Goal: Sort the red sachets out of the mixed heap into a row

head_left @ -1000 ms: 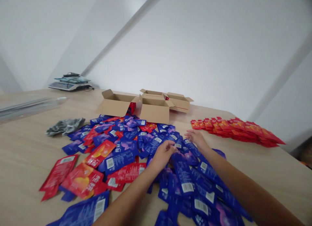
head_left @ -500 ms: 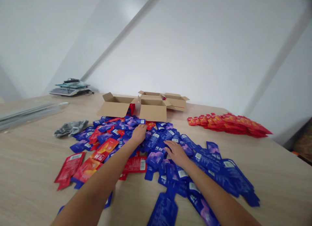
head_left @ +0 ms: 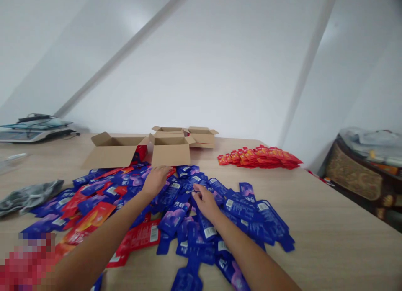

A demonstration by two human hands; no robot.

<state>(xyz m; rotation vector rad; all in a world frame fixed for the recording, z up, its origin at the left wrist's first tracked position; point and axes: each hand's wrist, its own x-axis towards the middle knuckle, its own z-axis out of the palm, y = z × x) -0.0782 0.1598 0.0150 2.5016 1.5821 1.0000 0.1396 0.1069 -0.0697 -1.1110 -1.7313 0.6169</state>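
Head view puts the white-lettered blue pouch [head_left: 174, 215] at eight o'clock from your right hand [head_left: 203, 199], the nearer one, fingers loosely parted, with the pouch's long axis running one-to-seven o'clock, while your left hand [head_left: 156, 181], at its eleven o'clock, hides whether it grips anything.

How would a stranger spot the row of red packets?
Find the pale table, then its open cardboard boxes. To their right lies the row of red packets, neatly overlapping, unlike the jumbled blue-and-red pile nearby.
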